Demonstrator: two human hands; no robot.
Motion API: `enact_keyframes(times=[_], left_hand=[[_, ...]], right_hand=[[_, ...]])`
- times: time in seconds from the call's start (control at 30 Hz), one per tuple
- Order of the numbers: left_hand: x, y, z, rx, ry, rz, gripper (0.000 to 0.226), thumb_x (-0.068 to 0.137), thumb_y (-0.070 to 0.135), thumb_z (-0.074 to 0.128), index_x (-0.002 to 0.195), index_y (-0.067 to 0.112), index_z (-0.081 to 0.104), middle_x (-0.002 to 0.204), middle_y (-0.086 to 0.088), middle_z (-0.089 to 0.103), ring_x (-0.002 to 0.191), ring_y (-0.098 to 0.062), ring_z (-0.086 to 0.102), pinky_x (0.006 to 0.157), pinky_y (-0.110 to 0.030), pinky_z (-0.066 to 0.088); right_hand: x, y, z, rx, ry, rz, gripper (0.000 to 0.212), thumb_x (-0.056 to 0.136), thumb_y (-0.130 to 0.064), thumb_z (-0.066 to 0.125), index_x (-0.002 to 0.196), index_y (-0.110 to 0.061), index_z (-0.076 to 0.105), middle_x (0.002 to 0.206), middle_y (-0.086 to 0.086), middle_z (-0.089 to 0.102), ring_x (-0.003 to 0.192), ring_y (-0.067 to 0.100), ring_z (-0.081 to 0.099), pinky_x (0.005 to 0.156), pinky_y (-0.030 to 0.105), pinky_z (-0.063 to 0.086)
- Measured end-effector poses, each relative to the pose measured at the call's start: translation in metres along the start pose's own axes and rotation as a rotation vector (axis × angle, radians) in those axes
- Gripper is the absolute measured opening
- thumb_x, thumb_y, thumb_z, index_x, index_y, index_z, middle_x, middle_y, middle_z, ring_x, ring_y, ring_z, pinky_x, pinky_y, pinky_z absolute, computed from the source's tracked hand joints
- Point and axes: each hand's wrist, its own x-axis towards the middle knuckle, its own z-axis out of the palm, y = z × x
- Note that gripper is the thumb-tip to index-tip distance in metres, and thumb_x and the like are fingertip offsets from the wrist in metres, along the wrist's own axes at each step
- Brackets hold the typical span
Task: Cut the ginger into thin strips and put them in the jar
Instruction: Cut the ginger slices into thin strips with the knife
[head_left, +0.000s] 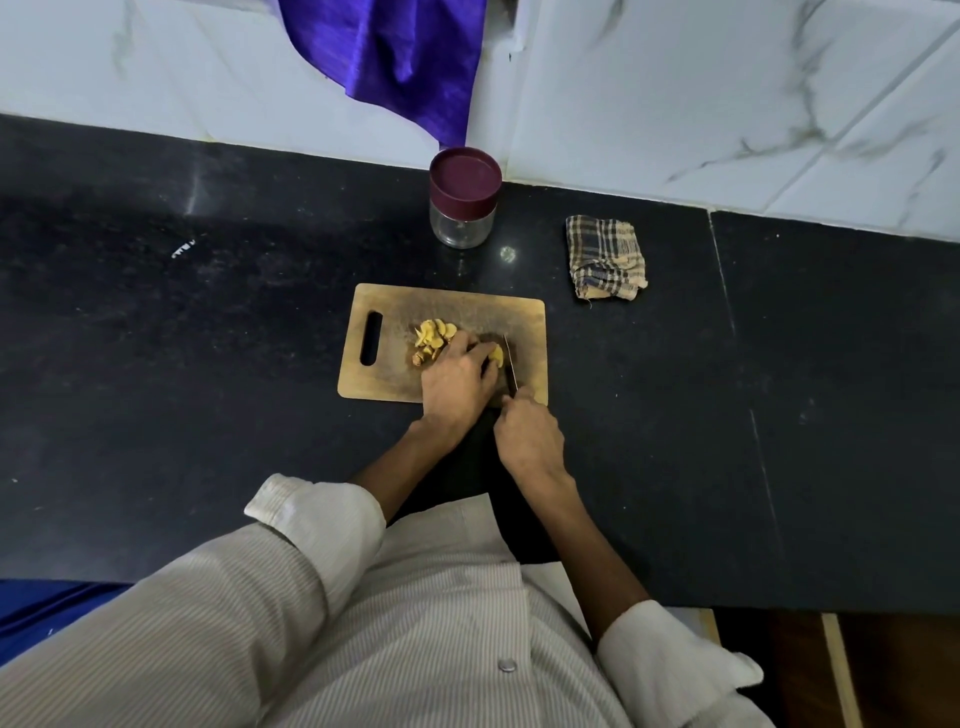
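A wooden cutting board (395, 387) lies on the black counter. A pile of yellow ginger slices (434, 339) sits near its middle. My left hand (454, 382) pins a ginger piece (497, 355) to the board with curled fingers. My right hand (527, 434) grips a knife (510, 364) by the handle, its blade standing edge-down just right of that piece. A glass jar (464, 200) with a maroon lid on stands beyond the board, near the wall.
A folded checked cloth (605, 258) lies on the black counter (208, 364) to the right of the jar. A purple fabric (395, 57) hangs down the white marble wall behind the jar. The counter's front edge runs just below my forearms.
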Motion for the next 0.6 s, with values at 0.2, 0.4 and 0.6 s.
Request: enact_keyframes(times=[0.2, 0.4, 0.6], left_hand=[[-0.0004, -0.0008, 0.0002, -0.005, 0.013, 0.010, 0.027, 0.095, 0.024, 0.053, 0.117, 0.015, 0.065, 0.118, -0.005, 0.054, 0.093, -0.018, 0.061, 0.074, -0.028, 0.048], [-0.0002, -0.0011, -0.0009, -0.009, 0.020, 0.012, 0.027, 0.095, 0.024, 0.053, 0.118, 0.014, 0.065, 0.118, -0.006, 0.054, 0.094, -0.018, 0.061, 0.075, -0.030, 0.051], [0.0002, -0.0013, 0.0002, -0.011, 0.005, 0.014, 0.029, 0.096, 0.024, 0.053, 0.120, 0.014, 0.064, 0.119, -0.006, 0.053, 0.096, -0.019, 0.060, 0.077, -0.032, 0.053]], right_hand=[[0.0002, -0.0003, -0.0001, -0.029, 0.011, -0.015, 0.027, 0.105, -0.022, 0.038, 0.123, -0.005, 0.048, 0.115, 0.018, 0.065, 0.104, 0.034, 0.063, 0.080, 0.043, 0.047], [0.0011, -0.0002, 0.0002, -0.040, 0.011, -0.012, 0.027, 0.106, -0.024, 0.036, 0.121, -0.006, 0.049, 0.114, 0.016, 0.064, 0.104, 0.033, 0.063, 0.078, 0.042, 0.045], [0.0041, -0.0067, -0.0026, -0.071, -0.038, 0.046, 0.029, 0.103, -0.020, 0.043, 0.128, -0.005, 0.047, 0.121, 0.017, 0.062, 0.109, 0.033, 0.061, 0.084, 0.042, 0.047]])
